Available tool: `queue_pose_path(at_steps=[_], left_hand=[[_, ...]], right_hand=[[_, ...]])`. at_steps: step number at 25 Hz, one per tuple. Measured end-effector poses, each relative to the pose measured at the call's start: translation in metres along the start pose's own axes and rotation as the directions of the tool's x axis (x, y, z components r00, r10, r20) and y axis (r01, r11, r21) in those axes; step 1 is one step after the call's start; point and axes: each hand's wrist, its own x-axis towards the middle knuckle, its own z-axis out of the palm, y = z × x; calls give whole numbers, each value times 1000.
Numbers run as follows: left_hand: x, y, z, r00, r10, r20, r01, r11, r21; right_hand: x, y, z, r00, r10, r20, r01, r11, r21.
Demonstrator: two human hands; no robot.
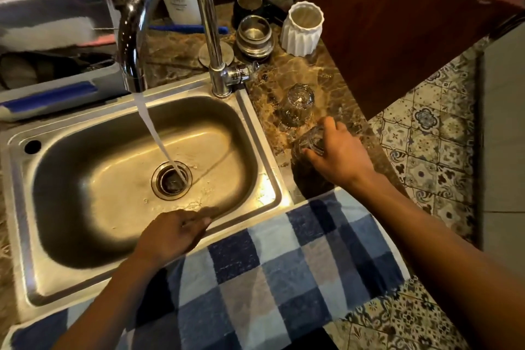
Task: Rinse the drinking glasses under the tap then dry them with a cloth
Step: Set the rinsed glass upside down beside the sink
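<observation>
Water runs from the chrome tap into the steel sink. My right hand grips a clear drinking glass on the marble counter to the right of the sink. A second clear glass stands just behind it, apart from my hand. My left hand hovers over the sink's front rim with loosely bent fingers and holds nothing. A blue and white checked cloth lies over the front counter edge, under both forearms.
At the back of the marble counter stand a white ribbed cup, a small glass jar, a dark cup and a white bottle. A dish rack sits to the left. Patterned floor tiles lie on the right.
</observation>
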Motion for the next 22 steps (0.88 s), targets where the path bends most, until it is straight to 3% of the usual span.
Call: queue_pose_path(at_steps=[11,17,19,22], left_hand=[[-9,-10,17,999,16,-52,-20,996,-84],[-20,-5,18,995,39,-94,-53,988,-147],[-29,-4,14,996,67,-65,-72,995,-76],[-60,-11,-5,993,83,-85,-91,992,-93]], right_hand=[[11,0,10,999,46,5,-46,999,-9],[12,-13,6,979,187,78,-185,982,-28],[-1,-25,-2,983,182,20,-180,981,-77],[-35,-70,2,991,42,-131,-51,997,-62]])
